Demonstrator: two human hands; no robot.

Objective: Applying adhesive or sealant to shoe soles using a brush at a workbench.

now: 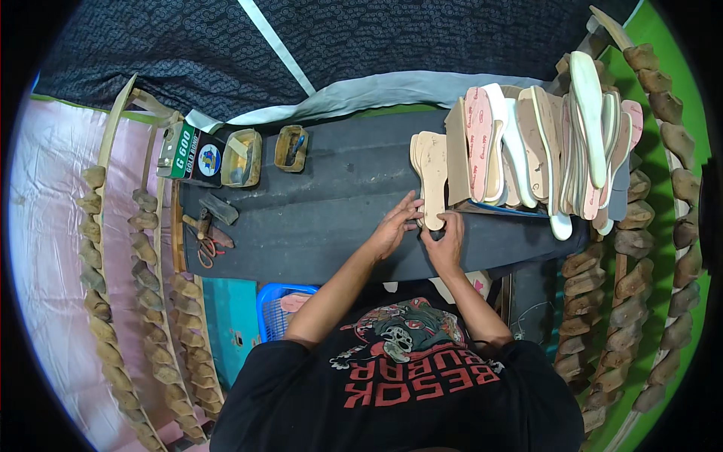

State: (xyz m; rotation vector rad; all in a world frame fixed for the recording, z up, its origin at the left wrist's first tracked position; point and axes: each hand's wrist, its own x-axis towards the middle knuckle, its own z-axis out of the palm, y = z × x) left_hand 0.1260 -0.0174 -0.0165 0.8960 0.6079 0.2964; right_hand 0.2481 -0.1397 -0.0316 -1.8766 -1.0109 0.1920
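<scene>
Insole (433, 177) — both hands (422, 230) pressing; tubs (242, 157) hold glue.

shoe workshop, insoles (527, 143), lasts (151, 301), glue tin (192, 157)

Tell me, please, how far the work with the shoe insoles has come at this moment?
Both hands, left hand and right hand, press on one tan insole lying on the dark work board. A large stack of insoles stands to the right. Which of those are finished cannot be told. The two glue pots stand untouched.
</scene>
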